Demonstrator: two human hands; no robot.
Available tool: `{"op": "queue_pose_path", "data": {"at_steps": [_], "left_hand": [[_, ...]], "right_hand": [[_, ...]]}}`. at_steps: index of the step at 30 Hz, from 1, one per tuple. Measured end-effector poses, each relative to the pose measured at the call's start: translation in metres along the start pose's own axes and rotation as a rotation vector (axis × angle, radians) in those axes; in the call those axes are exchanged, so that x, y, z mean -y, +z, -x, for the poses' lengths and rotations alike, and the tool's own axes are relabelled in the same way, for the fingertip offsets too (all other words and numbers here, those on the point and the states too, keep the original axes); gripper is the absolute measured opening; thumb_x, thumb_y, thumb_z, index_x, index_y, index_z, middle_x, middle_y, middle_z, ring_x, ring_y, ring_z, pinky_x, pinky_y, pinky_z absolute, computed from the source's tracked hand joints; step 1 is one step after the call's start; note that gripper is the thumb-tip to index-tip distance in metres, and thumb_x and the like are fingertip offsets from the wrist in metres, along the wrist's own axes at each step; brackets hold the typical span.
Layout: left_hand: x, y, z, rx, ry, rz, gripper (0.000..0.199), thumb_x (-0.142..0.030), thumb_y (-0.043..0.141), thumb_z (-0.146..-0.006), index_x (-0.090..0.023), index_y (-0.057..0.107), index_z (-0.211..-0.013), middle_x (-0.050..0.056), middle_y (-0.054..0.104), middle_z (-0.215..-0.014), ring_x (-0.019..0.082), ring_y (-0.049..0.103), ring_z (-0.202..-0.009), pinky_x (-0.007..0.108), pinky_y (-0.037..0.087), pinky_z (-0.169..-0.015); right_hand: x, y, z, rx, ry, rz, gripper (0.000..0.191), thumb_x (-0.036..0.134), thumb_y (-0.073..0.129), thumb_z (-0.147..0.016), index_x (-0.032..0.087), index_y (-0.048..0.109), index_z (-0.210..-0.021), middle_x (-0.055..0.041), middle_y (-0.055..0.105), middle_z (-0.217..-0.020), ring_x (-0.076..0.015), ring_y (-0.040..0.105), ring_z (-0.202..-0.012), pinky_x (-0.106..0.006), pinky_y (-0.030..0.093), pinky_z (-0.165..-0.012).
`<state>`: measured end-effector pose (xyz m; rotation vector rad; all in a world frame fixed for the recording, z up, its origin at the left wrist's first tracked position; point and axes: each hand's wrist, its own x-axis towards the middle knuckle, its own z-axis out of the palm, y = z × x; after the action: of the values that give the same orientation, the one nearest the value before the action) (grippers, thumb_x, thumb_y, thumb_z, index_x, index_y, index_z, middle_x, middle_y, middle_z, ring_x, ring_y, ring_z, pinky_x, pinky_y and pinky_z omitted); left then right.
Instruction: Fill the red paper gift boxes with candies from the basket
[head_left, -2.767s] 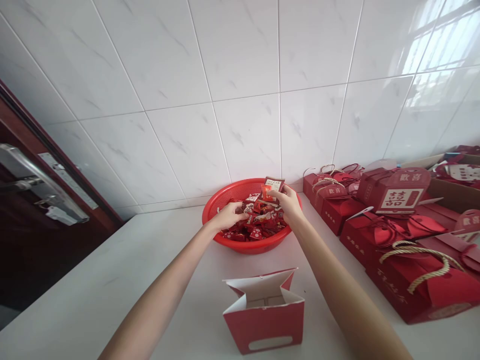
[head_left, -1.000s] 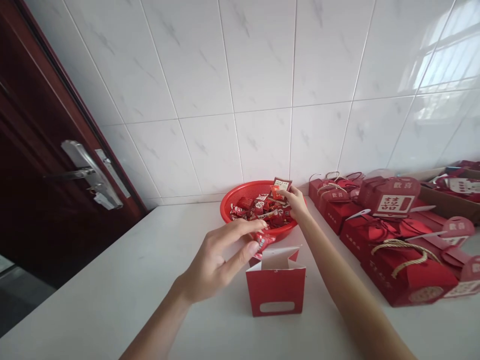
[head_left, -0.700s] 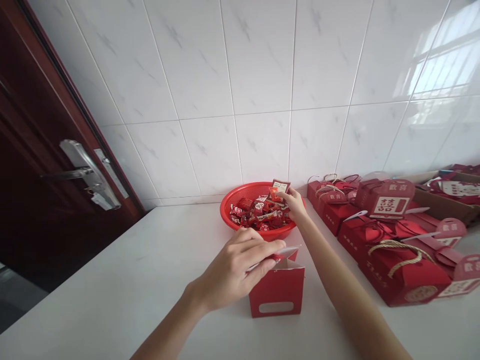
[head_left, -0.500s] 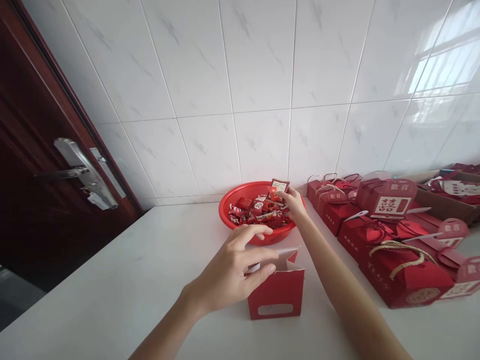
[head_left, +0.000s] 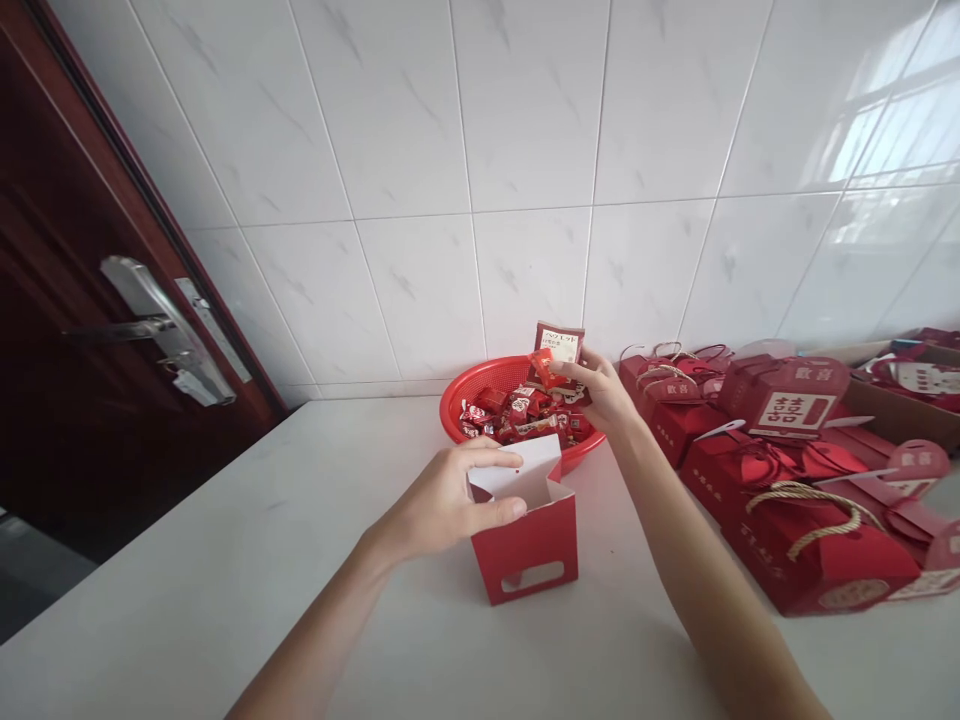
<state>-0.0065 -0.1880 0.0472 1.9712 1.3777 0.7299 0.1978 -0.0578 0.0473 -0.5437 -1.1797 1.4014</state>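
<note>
My left hand grips the left top edge of an open red gift box, thumb on the near side and fingers at the far rim. The box tilts slightly, showing its white inside and an oval cut-out low on the front. Above a red plastic basket, my right hand pinches a dark red and cream snack packet together with a small orange-red wrapped candy. Many red-wrapped candies lie in the basket, directly behind the box.
Filled red gift boxes with rope handles stand in a group on the right of the white table. Behind them is a cardboard carton. A tiled wall borders the back, and a dark door is at left.
My left hand has closed on the box's edge, and the box has turned and shifted toward the basket. My right hand has lifted the snack packet and candy a little higher.
</note>
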Motion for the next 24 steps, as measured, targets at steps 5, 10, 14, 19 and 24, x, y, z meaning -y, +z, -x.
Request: {"op": "queue_pose_path", "data": {"at_steps": [5,10,14,19,24], "left_hand": [[0.008,-0.010,-0.003,-0.004,-0.036,0.070,0.071,-0.046,0.084,-0.070,-0.024,0.064,-0.134,0.009,0.060,-0.142,0.034,0.048,-0.136,0.042,0.044,-0.111],[0.012,-0.014,-0.011,0.078,0.071,0.202,0.055,-0.040,0.083,-0.074,-0.025,0.069,-0.125,0.006,0.069,-0.127,0.031,0.058,-0.126,0.040,0.049,-0.103],[0.013,-0.013,-0.013,0.131,0.108,0.301,0.052,-0.031,0.081,-0.076,-0.026,0.067,-0.126,0.004,0.070,-0.124,0.025,0.063,-0.117,0.035,0.053,-0.095],[0.011,-0.011,-0.011,0.133,0.066,0.307,0.045,-0.030,0.081,-0.076,-0.023,0.070,-0.119,0.003,0.074,-0.110,0.024,0.068,-0.106,0.034,0.055,-0.091],[0.011,-0.013,-0.012,0.158,0.092,0.292,0.037,-0.034,0.082,-0.075,-0.023,0.074,-0.110,0.003,0.074,-0.112,0.026,0.065,-0.112,0.035,0.054,-0.094]], "right_hand": [[0.021,0.018,0.023,0.355,-0.005,0.182,0.041,0.025,0.085,-0.065,0.020,0.067,-0.102,-0.0002,0.072,-0.082,-0.0123,0.061,-0.059,-0.021,0.045,-0.046],[0.028,0.026,0.035,0.623,0.000,0.327,0.045,0.021,0.087,-0.065,0.017,0.067,-0.105,-0.0022,0.070,-0.089,-0.0168,0.066,-0.077,-0.028,0.055,-0.067],[0.029,0.027,0.036,0.775,0.005,0.489,0.040,0.028,0.086,-0.068,0.015,0.068,-0.102,-0.0032,0.070,-0.090,-0.0188,0.065,-0.081,-0.031,0.054,-0.070],[0.029,0.028,0.035,0.780,-0.064,0.675,0.032,0.032,0.084,-0.071,0.017,0.069,-0.096,-0.0010,0.067,-0.083,-0.0164,0.060,-0.075,-0.029,0.050,-0.067],[0.029,0.026,0.035,0.724,-0.076,0.666,0.032,0.031,0.083,-0.071,0.018,0.069,-0.097,-0.0010,0.068,-0.084,-0.0182,0.062,-0.078,-0.031,0.051,-0.068]]}}
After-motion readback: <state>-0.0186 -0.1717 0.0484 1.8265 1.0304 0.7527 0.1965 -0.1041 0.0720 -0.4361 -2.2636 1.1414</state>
